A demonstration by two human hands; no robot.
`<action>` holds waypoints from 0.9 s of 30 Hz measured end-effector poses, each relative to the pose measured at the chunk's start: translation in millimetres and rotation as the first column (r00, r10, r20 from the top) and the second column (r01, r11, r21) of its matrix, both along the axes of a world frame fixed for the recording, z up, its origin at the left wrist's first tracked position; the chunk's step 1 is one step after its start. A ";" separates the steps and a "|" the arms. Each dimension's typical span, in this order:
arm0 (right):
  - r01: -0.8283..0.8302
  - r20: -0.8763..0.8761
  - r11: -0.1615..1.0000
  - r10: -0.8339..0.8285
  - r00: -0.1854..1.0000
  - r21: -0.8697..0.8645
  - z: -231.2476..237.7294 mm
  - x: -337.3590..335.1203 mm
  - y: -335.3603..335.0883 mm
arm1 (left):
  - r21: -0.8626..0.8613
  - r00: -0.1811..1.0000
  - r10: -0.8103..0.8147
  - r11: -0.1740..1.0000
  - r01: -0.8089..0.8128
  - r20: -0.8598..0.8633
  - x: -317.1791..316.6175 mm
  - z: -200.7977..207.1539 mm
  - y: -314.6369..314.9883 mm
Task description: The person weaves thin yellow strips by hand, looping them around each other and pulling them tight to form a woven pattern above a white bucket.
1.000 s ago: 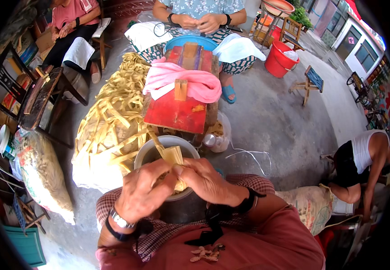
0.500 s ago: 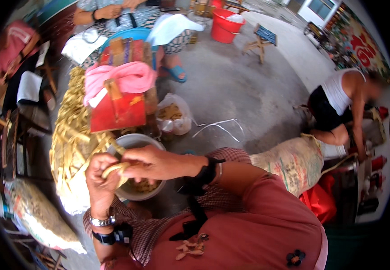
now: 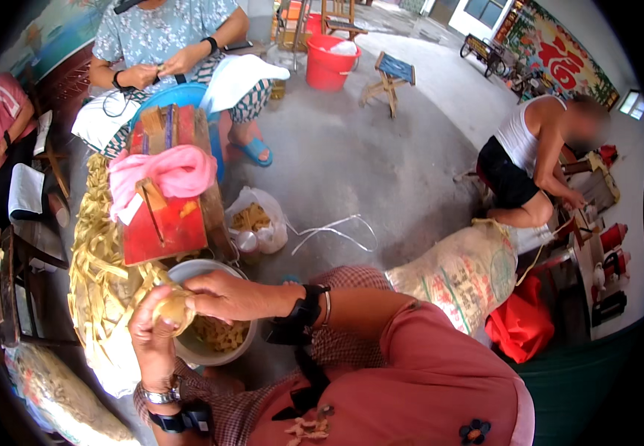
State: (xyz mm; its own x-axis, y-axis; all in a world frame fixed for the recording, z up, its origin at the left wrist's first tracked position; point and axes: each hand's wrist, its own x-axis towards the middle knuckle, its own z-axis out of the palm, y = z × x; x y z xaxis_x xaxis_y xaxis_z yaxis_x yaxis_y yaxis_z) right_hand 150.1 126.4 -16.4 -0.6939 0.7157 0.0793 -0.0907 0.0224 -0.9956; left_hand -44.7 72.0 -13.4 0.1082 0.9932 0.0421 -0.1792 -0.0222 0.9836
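Observation:
Over a pale bowl (image 3: 246, 340) my left hand (image 3: 151, 338) and my right hand (image 3: 229, 294) are close together. Between their fingers is a bent, flat yellow strip (image 3: 175, 306), curled into a loop, and both hands grip it. Short yellow pieces (image 3: 221, 334) lie in the bowl beneath. A long heap of similar yellow strips (image 3: 99, 260) spreads to the left of my hands. Just beyond the bowl stands a red board (image 3: 162, 236) with a wooden block (image 3: 151, 193) and a thin blade-like piece on it, and a pink towel (image 3: 180, 169) lies across it.
A plastic bag of yellow pieces (image 3: 251, 218) stands beyond the bowl. Full woven sacks lie at right (image 3: 459, 275) and lower left (image 3: 65, 394). A co-worker (image 3: 173, 44) sits opposite; others sit left and right. A red bucket (image 3: 331, 67) and folding stool (image 3: 392, 74) stand farther off.
The view has shifted, so the scene sits farther left and lower. In my hands the yellow strip is now curled into a wider, rounder loop.

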 end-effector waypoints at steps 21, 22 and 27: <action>-0.078 -0.121 0.997 0.076 0.990 -0.013 -24.1 -9.3 9.5 | 0.019 0.969 -0.008 1.000 0.013 -0.247 18.7 12.1 9.0; -0.071 -0.115 0.997 0.072 0.991 0.013 -28.3 -8.6 10.1 | 0.047 0.974 0.009 0.999 0.001 -0.226 22.3 13.9 8.3; -0.092 -0.098 0.993 0.085 0.992 -0.069 -37.8 -8.2 14.9 | 0.063 0.990 0.045 0.997 -0.036 -0.134 22.9 -2.0 9.8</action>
State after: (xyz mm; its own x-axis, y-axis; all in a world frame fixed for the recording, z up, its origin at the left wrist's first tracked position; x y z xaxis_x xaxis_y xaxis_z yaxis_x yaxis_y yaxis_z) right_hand 141.9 141.3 -54.3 -0.7463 0.6584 0.0974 -0.1834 -0.0628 -0.9810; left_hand -21.9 81.8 -15.4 0.0767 0.9930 0.0902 -0.0422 -0.0871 0.9953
